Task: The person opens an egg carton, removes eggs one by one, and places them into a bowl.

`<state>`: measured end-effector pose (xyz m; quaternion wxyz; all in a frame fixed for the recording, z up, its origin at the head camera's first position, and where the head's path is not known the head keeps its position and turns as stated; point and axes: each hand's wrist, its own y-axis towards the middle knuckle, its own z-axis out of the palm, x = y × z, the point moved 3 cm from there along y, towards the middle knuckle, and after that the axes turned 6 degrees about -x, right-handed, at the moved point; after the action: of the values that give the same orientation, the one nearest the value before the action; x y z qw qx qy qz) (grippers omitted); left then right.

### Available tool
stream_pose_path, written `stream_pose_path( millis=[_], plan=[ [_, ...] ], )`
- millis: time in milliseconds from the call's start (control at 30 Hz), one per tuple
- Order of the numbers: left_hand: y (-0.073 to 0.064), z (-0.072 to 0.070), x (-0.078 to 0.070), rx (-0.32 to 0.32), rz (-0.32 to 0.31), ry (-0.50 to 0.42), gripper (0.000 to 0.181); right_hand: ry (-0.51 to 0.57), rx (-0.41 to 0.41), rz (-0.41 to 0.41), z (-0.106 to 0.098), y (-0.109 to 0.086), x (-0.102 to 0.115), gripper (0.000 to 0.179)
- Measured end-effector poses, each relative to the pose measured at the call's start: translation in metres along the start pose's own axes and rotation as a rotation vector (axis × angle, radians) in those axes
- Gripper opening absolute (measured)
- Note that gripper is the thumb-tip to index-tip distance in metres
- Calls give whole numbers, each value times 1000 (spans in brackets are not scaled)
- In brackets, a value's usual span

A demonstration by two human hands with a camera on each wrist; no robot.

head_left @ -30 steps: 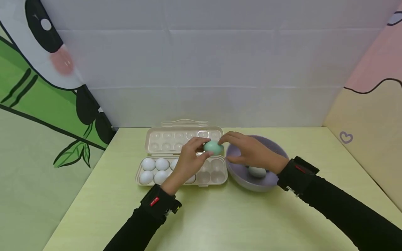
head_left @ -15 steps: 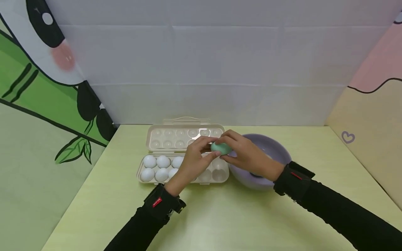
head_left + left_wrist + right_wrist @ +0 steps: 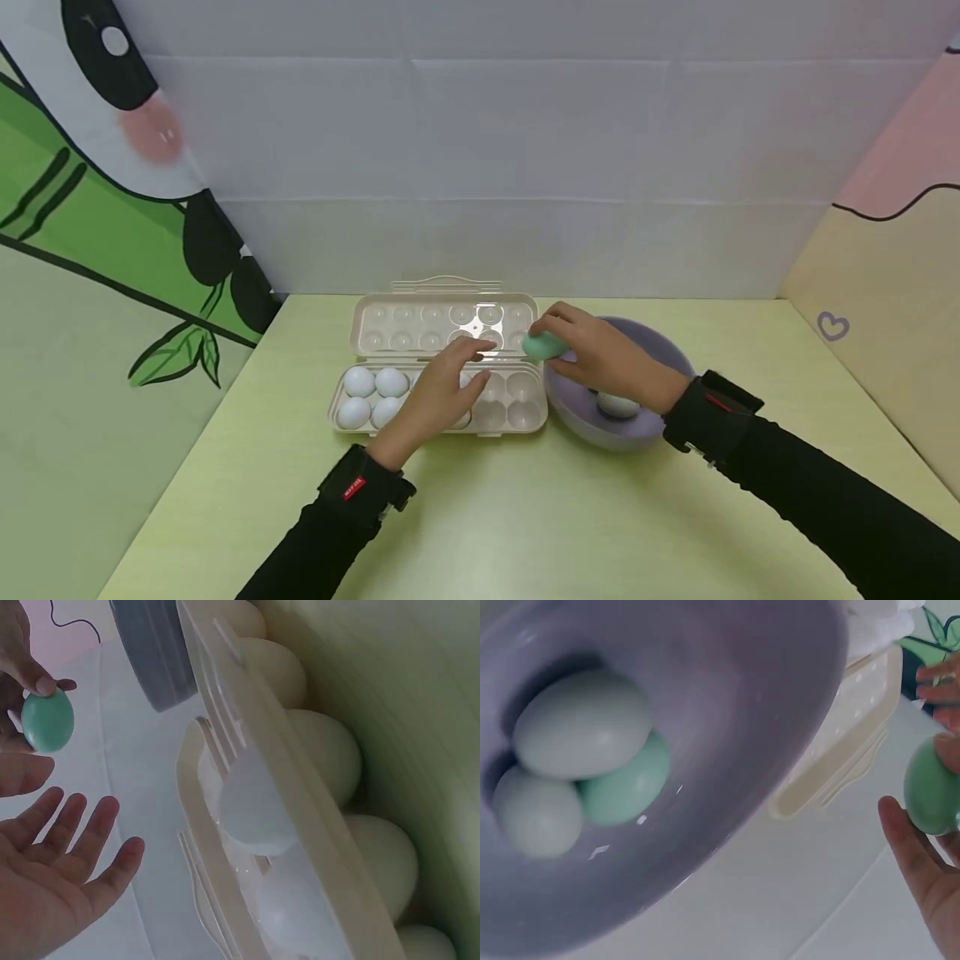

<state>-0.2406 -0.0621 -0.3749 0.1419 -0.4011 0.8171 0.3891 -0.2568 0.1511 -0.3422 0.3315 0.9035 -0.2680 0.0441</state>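
My right hand pinches a light green egg above the left edge of a purple bowl. Inside the bowl, in the right wrist view, sit two pale eggs and one green egg. Fingers spread apart, my left hand hovers over the egg carton and holds nothing. White eggs fill the carton's left cups, partly hidden by that hand, while cups at the right end hold none. In the left wrist view the held egg is apart from the left fingers.
The carton's clear-cupped lid lies folded back toward the white wall. Bowl and carton stand side by side on a pale yellow-green table. Painted panels flank the table on both sides.
Both hands came together at the green egg, and then my left hand let go and drew back leftward. The egg moved to the right and is now in my right hand.
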Motion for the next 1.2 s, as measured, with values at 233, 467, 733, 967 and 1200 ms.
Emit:
stream_pose_path(
  millis=[233, 467, 733, 967, 1200],
  plan=[
    [-22, -4, 20, 153, -58, 230, 25, -61, 106, 197, -11, -12, -38, 37],
    [-36, 0, 32, 218, -40, 369, 19, -94, 278, 314, -1, -16, -64, 41],
    [-37, 4, 37, 205, 9, 420, 20, -215, 449, 312, 11, -12, -73, 40],
    [-37, 5, 34, 192, 58, 423, 26, -327, 461, 288, 22, -13, -73, 40],
    [-37, 8, 31, 180, 53, 420, 29, -357, 432, 254, 33, -21, -73, 38]
  ],
)
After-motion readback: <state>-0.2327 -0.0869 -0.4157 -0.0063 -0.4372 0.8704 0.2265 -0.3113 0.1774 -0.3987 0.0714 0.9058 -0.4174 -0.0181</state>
